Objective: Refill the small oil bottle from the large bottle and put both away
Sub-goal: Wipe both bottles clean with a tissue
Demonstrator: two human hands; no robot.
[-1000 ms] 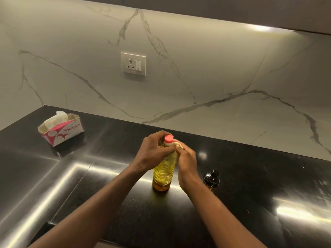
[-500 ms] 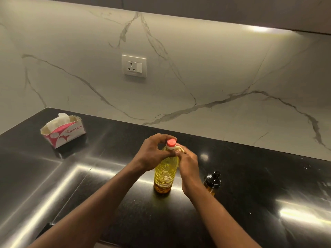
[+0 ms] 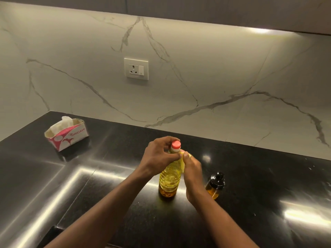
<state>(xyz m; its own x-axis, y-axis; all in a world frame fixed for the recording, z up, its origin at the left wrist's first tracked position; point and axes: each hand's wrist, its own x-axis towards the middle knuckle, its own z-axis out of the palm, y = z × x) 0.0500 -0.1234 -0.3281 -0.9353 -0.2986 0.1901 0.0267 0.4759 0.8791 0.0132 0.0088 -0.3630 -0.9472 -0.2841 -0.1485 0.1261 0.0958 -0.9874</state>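
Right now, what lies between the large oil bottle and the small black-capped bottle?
Only the right hand and wrist, fingers at the neck of the large bottle. The small bottle stands on the hand's far side. Head view shows it.

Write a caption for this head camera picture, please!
Left hand and right hand hold the red-capped large oil bottle; the small oil bottle stands beside it on the black counter.

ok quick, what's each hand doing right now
Left hand: grips the large bottle at its neck.
Right hand: pinches a yellow strip beside that neck.
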